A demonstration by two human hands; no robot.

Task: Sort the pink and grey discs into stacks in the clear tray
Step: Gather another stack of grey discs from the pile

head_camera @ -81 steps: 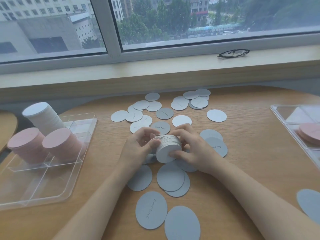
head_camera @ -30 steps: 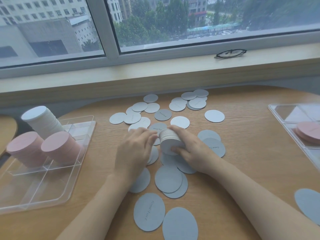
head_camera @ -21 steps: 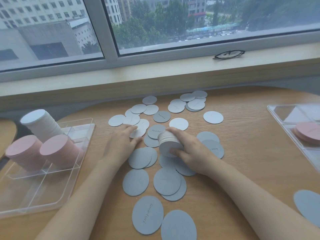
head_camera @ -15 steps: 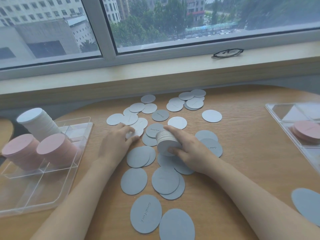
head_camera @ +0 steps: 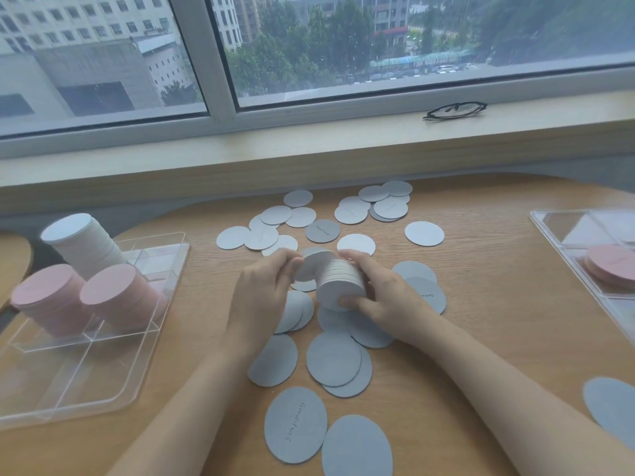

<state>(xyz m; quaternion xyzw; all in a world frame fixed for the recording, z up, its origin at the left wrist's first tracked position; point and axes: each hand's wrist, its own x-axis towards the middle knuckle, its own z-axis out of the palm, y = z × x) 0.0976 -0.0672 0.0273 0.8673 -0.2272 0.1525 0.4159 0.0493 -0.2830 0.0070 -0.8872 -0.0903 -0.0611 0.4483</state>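
**One more disc going onto the handheld stack**

The right hand (head_camera: 381, 297) has its fingers clamped round a grey stack (head_camera: 340, 280), thumb underneath near the camera, other fingers over the far edge. The stack is lying on its side just above the surface (head_camera: 481, 321), with its axis running roughly toward the camera and a bit right, so the open far face points up-left. That's exactly where the left hand (head_camera: 261, 290) comes in: its fingers pinch a single disc (head_camera: 309, 269), held flat against that far face. The left hand is the nearer one for feeding, and the next loose discs (head_camera: 264, 235) sit just beyond it.

The tray (head_camera: 103, 389) is well off to the left with two pink stacks (head_camera: 113, 297) and a tall pale one (head_camera: 82, 242) already in it.

Hard to tell: whether the disc is touching the stack yet, since the left fingers cover the join. A second tray (head_camera: 567, 242) at right is cut off by the frame.
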